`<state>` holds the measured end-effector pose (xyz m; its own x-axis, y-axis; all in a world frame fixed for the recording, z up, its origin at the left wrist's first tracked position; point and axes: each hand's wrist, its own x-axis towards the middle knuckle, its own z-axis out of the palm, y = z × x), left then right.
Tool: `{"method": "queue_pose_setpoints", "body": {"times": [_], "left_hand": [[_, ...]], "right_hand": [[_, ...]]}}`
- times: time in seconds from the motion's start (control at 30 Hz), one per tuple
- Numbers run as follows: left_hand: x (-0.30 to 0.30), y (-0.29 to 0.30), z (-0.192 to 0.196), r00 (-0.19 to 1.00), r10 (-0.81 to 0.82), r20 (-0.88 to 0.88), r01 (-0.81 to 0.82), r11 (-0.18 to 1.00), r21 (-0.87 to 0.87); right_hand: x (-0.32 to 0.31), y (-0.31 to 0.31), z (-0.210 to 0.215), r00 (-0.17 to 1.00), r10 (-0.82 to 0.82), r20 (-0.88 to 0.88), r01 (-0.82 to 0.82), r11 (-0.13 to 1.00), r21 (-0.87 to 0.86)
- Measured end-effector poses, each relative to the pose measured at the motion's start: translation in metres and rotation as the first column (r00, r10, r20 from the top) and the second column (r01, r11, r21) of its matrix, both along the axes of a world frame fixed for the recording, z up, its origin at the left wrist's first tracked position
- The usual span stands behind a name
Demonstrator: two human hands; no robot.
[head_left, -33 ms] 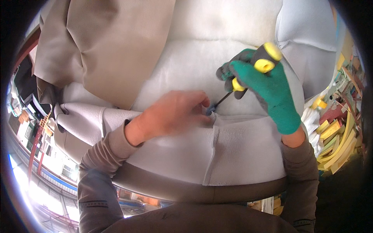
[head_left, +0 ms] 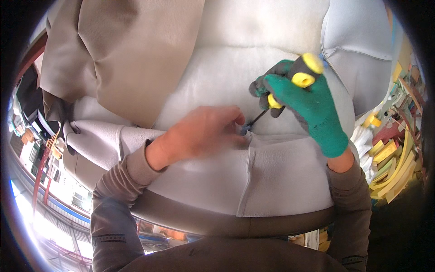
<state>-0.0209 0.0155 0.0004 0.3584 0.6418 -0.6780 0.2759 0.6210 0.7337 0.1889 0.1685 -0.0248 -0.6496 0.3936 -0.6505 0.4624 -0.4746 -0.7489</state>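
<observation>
My right hand (head_left: 299,97), in a green glove with dark fingers, grips a screwdriver-like tool (head_left: 302,80) by its black and yellow handle. The thin dark shaft slants down left to a small bluish bit (head_left: 245,130) at the fold of a cover; its tip cannot be made out. Bare and slightly blurred, my left hand (head_left: 199,133) is closed beside that spot, its bent fingers and thumb at the cover's edge. This upholstery cover (head_left: 285,179) shows a pale grey underside with a seam and a brown outer face below. White padding (head_left: 222,81) lies beyond it.
A brown leather-like flap (head_left: 136,54) hangs over the padding at the far left. At the far right is a grey padded panel (head_left: 358,50). Yellow foam strips (head_left: 394,163) and scraps are heaped at the right. Red metal posts (head_left: 41,170) stand at the left.
My right hand and the tool's handle have shifted slightly down and left. My left hand stays in place at the cover's edge.
</observation>
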Motion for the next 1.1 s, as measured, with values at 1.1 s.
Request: {"method": "queue_pose_setpoints", "body": {"times": [1.1], "left_hand": [[0.008, -0.005, -0.01, 0.999, -0.042, 0.023, 0.039, 0.99, 0.134]], "right_hand": [[0.005, -0.025, -0.027, 0.996, -0.054, 0.077, 0.069, 0.976, -0.205]]}}
